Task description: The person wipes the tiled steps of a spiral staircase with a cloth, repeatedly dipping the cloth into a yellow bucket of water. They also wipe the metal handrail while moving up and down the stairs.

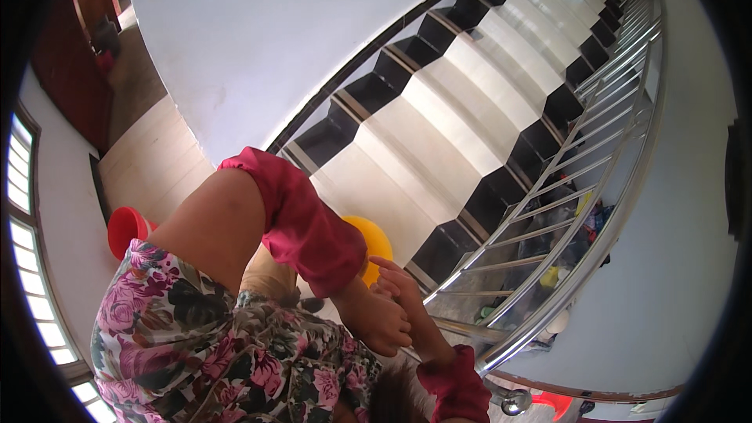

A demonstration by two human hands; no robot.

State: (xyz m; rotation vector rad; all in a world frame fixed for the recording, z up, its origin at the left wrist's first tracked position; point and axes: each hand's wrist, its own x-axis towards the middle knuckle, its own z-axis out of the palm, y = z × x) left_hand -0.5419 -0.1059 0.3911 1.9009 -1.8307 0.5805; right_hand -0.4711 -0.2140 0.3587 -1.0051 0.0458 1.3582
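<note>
My left hand is curled into a fist, its knuckles against or just in front of my right wrist. My right hand is raised beside it, fingertips at the cuff of the dark red sleeve cover on my left arm. Whether those fingers grip the cloth is not clear. A second dark red sleeve cover is on my right forearm. Below my arms is my floral-print garment. A yellow round plastic container shows partly behind my left cuff, at the foot of the stairs.
A staircase with cream treads and black borders rises ahead. Its stainless steel railing curves along the right, with bags and assorted items behind it. A red plastic bucket is at left, below a white wall.
</note>
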